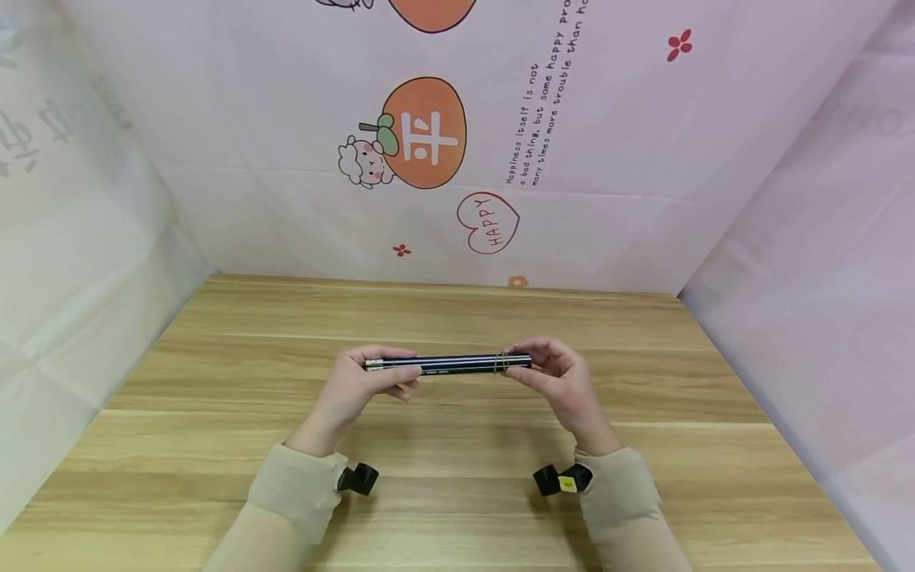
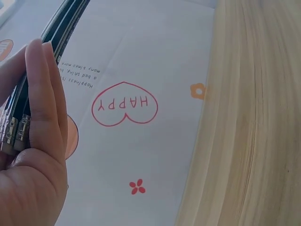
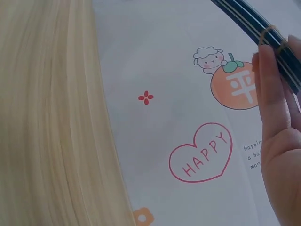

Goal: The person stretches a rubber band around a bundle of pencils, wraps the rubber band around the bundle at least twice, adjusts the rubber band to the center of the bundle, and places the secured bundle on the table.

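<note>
A bundle of dark pencils (image 1: 457, 365) with pale stripes lies level between both hands above the table. My left hand (image 1: 357, 383) grips the end with the metal ferrules (image 2: 15, 132), thumb along the near side. Near the other end, a tan rubber band (image 1: 500, 363) loops round the pencils. My right hand (image 1: 561, 381) holds that end between thumb and fingers, its fingertips next to the band. In the right wrist view, the band (image 3: 272, 35) circles the bundle just above a fingertip. How many pencils there are, I cannot tell.
Beneath the hands spreads a wood-grain table (image 1: 457, 445). White printed sheeting (image 1: 600, 159) with fruit, a heart and lettering rises at the table's back edge, and plain-looking sheets stand at both sides. A small black camera (image 1: 360, 479) sits on each wrist.
</note>
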Demonstrator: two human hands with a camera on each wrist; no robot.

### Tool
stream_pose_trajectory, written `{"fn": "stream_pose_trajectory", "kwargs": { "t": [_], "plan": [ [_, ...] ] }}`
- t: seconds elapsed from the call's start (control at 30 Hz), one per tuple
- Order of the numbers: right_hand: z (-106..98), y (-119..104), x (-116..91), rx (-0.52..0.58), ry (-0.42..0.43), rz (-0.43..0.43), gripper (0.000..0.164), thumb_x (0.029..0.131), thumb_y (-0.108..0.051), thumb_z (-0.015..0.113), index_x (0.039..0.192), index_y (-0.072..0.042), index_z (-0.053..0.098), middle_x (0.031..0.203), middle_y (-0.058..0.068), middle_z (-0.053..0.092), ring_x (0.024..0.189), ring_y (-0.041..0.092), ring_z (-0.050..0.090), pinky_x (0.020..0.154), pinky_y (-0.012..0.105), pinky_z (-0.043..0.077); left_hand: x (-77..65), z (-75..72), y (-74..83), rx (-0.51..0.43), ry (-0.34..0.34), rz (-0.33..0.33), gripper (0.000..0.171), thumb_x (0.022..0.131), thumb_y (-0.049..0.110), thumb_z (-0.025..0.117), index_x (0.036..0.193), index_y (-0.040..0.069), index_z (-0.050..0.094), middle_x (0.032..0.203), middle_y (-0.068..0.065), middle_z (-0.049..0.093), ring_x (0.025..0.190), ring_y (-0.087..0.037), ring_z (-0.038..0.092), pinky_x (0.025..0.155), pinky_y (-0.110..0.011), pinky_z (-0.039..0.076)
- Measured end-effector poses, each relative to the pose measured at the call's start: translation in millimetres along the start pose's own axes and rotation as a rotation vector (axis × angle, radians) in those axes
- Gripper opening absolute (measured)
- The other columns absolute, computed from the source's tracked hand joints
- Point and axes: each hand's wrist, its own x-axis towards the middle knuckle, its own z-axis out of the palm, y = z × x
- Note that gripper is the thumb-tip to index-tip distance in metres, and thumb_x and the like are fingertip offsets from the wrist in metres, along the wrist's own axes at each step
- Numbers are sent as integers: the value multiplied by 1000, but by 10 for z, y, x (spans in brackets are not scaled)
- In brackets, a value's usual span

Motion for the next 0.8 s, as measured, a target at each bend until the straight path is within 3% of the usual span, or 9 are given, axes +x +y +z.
{"fn": "stream_pose_trajectory", "kwargs": {
  "t": [0.2, 0.37, 0.57, 0.8],
  "plan": [
    [-3, -14, -2, 0, 32, 45, 29, 85, 10, 68, 99, -15, 76, 107, -6, 71, 100, 8, 66, 81, 20, 60, 3, -7, -4, -3, 3, -2, 40, 82, 7, 79, 114, -13, 66, 82, -4, 77, 76, -17, 74, 71, -37, 65],
    [-13, -14, 9, -49, 68, 47, 26, 84, 9, 70, 102, -9, 76, 106, -4, 70, 99, 8, 67, 82, 22, 61, 6, -15, -8, -50, -5, 12, 32, 83, 4, 78, 111, -9, 69, 82, -5, 77, 74, -18, 74, 72, -37, 65],
    [-13, -7, 11, -162, -12, 91, 21, 83, 1, 76, 105, 0, 75, 106, -7, 71, 96, 9, 66, 79, 23, 61, 12, 8, -35, -82, -39, 28, 17, 84, 2, 76, 101, 5, 74, 85, -8, 76, 74, -21, 75, 77, -42, 64],
    [61, 10, 9, -222, -3, 106, 23, 82, -3, 79, 104, -3, 77, 106, -3, 74, 94, 7, 67, 75, 19, 60, 17, 100, -77, -86, -82, 25, 39, 86, 0, 73, 118, -19, 60, 89, -8, 76, 75, -20, 75, 77, -40, 64]
  ]
}}
